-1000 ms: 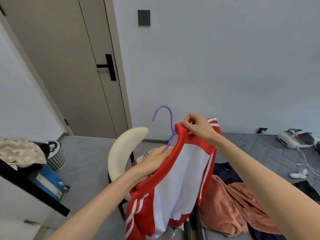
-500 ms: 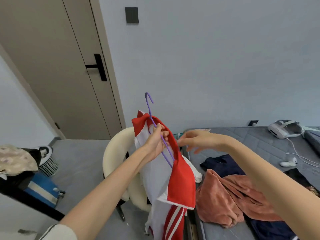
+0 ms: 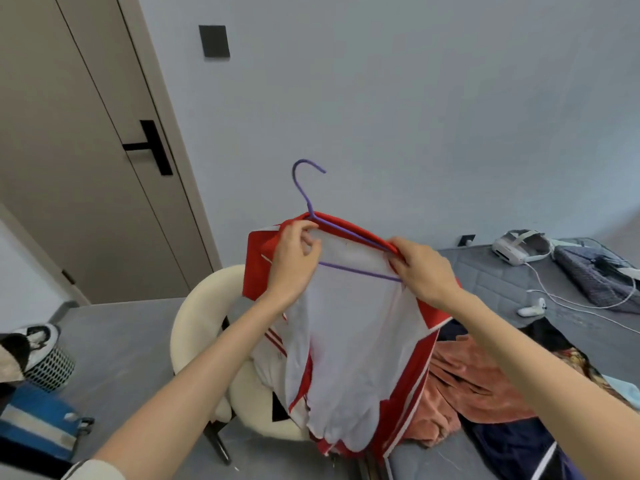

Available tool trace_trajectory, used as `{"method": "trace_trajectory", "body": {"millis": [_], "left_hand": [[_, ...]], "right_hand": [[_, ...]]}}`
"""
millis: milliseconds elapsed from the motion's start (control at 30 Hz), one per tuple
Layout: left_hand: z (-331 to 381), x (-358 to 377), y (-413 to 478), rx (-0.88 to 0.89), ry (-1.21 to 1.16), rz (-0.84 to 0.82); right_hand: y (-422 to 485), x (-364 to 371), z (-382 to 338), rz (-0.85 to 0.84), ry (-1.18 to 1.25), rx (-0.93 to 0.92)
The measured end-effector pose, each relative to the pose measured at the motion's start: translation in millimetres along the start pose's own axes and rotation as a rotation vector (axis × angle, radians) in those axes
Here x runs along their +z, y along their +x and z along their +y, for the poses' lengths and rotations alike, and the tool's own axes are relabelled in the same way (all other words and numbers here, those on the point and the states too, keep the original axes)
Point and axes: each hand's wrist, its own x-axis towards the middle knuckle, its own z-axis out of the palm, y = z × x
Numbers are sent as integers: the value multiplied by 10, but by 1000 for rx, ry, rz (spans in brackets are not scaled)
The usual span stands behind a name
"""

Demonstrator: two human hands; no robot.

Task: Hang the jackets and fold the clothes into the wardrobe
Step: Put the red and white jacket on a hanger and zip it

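Held item: red-and-white jacket with striped sleeves [image 3: 349, 341], inside out, white lining facing the camera. It hangs in the air directly above and in front of the cream round-backed chair [image 3: 197, 306], its hem reaching down to the chair seat. A thin purple wire hanger [image 3: 306, 188] sits inside the jacket's shoulders, with its hook sticking up above the collar.

Left hand [image 3: 294, 261]: raised above the chair, fingers curled and pinching the red collar edge just beside the hanger's neck.
Right hand [image 3: 422, 268]: to the right of the chair, same height, fingers clamped over the red shoulder seam and the hanger's right end.
Both forearms extend up and forward.

Containers: a white mesh basket [image 3: 52, 368] on the floor, left of the chair, holds a black-and-white object; contents otherwise unclear. A blue-and-white bag [image 3: 34, 424] lies nearer the camera than the basket.

Right of the chair: a grey quilted mattress [image 3: 491, 282] carrying a terracotta garment [image 3: 474, 382], a navy garment [image 3: 512, 448], a white headset [image 3: 516, 249] and a white controller [image 3: 531, 308] with cables.

Behind the chair: a beige door [image 3: 86, 168].
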Motion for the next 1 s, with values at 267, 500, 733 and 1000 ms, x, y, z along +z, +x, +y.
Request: {"method": "trace_trajectory", "body": {"millis": [267,500,733,1000], "left_hand": [[-474,-341,36,-40,378,-18],[-339,-631,78,148,656,-108],[56,-493,-235,313,825,-74],[394,-269,-633,236,766,-222]], "right_hand": [[57,-180,31,125,68,-221],[42,-204,173,69,117,-238],[40,-199,118,-79,164,-269],[-39,-144,-189,-178,405,-285]]}}
